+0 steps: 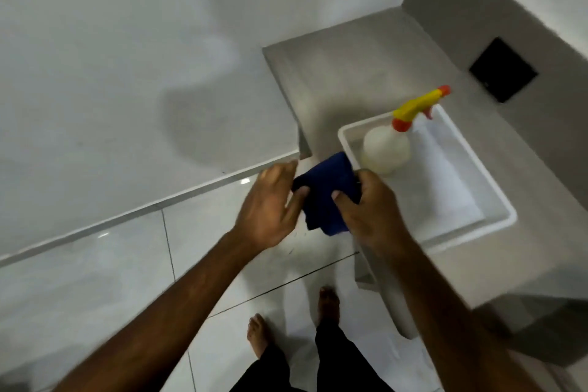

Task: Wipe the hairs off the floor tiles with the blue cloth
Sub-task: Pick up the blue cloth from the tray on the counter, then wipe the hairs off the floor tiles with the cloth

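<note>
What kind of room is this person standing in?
Probably a bathroom: glossy white floor tiles, a grey built-in ledge holding a white plastic tub, and bare feet.

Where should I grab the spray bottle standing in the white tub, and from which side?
Grip the spray bottle at its narrow neck under the orange collar, coming from above on the near side. It stands upright, nozzle pointing away, and the white tub wall sits close around its body.
</note>
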Demonstrator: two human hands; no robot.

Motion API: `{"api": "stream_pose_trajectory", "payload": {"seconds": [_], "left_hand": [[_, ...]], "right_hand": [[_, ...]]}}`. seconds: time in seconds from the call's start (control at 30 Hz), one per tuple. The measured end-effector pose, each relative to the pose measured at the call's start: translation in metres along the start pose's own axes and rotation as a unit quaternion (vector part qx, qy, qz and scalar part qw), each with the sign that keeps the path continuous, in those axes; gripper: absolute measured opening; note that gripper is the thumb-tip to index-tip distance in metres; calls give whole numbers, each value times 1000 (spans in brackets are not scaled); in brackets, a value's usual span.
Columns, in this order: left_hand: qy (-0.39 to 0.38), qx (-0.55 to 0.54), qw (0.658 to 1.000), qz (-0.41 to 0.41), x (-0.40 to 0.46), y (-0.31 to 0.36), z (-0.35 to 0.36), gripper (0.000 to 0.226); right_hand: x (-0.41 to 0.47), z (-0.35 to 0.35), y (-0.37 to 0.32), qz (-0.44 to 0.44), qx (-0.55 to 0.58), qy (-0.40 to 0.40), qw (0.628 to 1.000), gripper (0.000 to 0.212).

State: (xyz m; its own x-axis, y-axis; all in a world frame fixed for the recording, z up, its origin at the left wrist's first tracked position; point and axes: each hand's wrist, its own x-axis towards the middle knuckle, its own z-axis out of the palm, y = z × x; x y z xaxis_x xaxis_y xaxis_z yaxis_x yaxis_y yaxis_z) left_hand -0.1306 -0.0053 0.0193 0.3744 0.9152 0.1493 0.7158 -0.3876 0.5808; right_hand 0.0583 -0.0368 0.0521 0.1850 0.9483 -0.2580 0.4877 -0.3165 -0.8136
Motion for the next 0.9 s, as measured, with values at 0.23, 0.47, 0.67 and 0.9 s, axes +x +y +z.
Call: {"api": "stream_pose_trajectory", "payload": {"seconds": [0.23,0.47,0.67,0.9], "left_hand": [[-131,196,947,-217,-107,-217,83,73],[-215,224,918,-249,-188,-419,318,91],[-267,227,905,-242,-261,-566,477,91],[-254,216,908,-253,-306,-634,545,85]], "right_hand": [[42,177,105,116,-26,-52,992,33],[112,367,362,248,-57,-37,966,34],[148,474,555,308,-39,-104,945,33],[149,532,662,51,-386,-106,915,73]]}}
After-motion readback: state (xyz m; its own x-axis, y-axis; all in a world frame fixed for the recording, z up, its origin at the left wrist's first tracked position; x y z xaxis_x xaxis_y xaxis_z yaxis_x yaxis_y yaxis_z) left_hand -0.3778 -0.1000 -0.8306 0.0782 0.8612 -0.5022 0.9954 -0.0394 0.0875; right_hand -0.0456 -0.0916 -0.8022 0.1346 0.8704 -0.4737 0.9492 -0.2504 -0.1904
